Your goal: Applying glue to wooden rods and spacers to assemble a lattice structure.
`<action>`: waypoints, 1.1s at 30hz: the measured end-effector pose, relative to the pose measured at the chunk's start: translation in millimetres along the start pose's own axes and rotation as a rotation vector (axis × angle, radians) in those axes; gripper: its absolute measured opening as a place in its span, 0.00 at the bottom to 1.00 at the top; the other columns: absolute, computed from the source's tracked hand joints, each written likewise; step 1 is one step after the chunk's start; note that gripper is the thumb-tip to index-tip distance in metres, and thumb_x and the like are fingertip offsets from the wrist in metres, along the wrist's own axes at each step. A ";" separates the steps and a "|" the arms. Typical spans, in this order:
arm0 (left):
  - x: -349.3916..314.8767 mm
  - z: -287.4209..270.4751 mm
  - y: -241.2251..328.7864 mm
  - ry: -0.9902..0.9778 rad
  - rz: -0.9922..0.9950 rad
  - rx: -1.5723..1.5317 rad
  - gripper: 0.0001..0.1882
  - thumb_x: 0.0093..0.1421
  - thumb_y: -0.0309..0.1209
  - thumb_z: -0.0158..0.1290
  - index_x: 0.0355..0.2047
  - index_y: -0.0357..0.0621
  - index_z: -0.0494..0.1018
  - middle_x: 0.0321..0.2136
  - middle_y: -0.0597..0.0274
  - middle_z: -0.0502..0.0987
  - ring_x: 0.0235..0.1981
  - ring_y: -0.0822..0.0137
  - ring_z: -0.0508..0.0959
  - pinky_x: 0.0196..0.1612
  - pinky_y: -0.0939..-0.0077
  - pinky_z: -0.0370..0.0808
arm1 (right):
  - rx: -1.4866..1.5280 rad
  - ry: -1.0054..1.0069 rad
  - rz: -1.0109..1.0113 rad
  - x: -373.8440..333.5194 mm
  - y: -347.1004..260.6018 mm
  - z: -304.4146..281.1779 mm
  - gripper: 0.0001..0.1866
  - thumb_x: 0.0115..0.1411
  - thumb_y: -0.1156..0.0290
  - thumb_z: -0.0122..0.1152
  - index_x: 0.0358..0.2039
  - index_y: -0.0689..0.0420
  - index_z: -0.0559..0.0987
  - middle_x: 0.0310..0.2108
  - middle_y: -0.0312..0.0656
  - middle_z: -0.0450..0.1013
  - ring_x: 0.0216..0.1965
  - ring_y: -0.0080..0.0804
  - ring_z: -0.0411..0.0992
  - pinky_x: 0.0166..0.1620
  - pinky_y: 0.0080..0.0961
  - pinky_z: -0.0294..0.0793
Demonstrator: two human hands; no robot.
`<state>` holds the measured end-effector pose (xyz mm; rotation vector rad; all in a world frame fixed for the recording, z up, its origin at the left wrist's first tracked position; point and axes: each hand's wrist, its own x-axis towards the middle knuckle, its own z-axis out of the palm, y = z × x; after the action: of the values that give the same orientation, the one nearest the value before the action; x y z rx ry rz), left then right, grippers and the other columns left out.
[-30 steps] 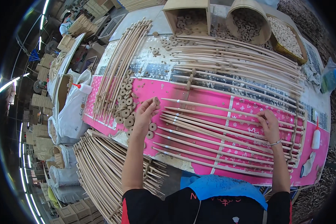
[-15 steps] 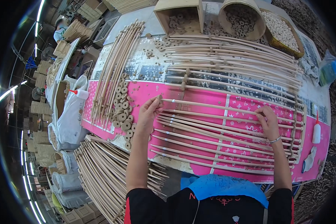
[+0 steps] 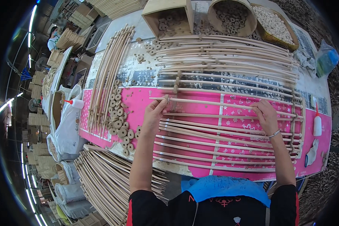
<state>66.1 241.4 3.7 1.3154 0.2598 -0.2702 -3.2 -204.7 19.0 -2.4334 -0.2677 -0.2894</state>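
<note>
the left hand [image 3: 154,111] is pinching a disc [image 3: 167,99] between thumb and fingertips with almost no gap, and the disc seems to be sitting around a stick [image 3: 207,102] just in from its tapered end, which is poking out past that hand; such a fine hold is probably keeping the disc square to the wood. the right hand [image 3: 266,116] is curling thumb and fingers about the same stick farther along, likely steadying it. the stick is lying crosswise between both hands, its far end reaching a crossbar [image 3: 293,124] right of the right hand, which is perhaps keeping the row spaced. nearer the body than the hands, other sticks [image 3: 199,124] are pointing tapered ends leftward, presumably so the tips are facing the left hand's side. loose discs [image 3: 122,132] are lying on the counter [image 3: 139,109] left of that hand, apparently for a short reach, while a bottle [image 3: 317,126] is sitting right of the right hand, clear of the sticks. beyond both hands, a tub [image 3: 235,34] is turning its mouth bodyward, likely for easy scooping.
</note>
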 end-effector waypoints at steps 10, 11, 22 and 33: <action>-2.8 8.3 8.5 0.156 -0.002 0.390 0.18 0.65 0.37 0.64 0.49 0.38 0.80 0.37 0.67 0.82 0.37 0.74 0.79 0.37 0.80 0.73 | 0.066 0.002 0.072 2.0 7.1 5.6 0.07 0.59 0.71 0.68 0.35 0.59 0.80 0.32 0.41 0.73 0.36 0.39 0.74 0.39 0.34 0.74; -4.5 9.1 10.4 0.129 0.035 0.391 0.18 0.65 0.37 0.64 0.49 0.38 0.80 0.37 0.67 0.82 0.37 0.74 0.79 0.37 0.80 0.73 | 0.069 -0.002 0.066 2.1 8.3 6.7 0.07 0.59 0.71 0.68 0.35 0.59 0.80 0.31 0.41 0.73 0.36 0.40 0.74 0.40 0.35 0.73; 7.4 24.7 7.7 0.091 0.774 1.403 0.21 0.54 0.34 0.67 0.49 0.58 0.81 0.46 0.68 0.76 0.48 0.58 0.75 0.52 0.60 0.68 | 0.005 0.020 0.035 -0.1 14.9 10.7 0.07 0.59 0.69 0.69 0.33 0.58 0.81 0.31 0.41 0.73 0.37 0.41 0.73 0.42 0.37 0.73; 16.4 31.6 -3.3 0.039 0.809 1.206 0.21 0.49 0.19 0.66 0.46 0.46 0.82 0.44 0.59 0.79 0.49 0.54 0.77 0.52 0.60 0.74 | 0.002 0.120 0.018 -7.8 37.3 22.6 0.11 0.54 0.65 0.72 0.35 0.52 0.80 0.35 0.41 0.76 0.42 0.45 0.75 0.47 0.43 0.74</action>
<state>81.5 209.2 2.5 2.4779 -0.5066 0.3685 2.3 -219.4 -22.5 -2.4041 -0.1924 -0.4252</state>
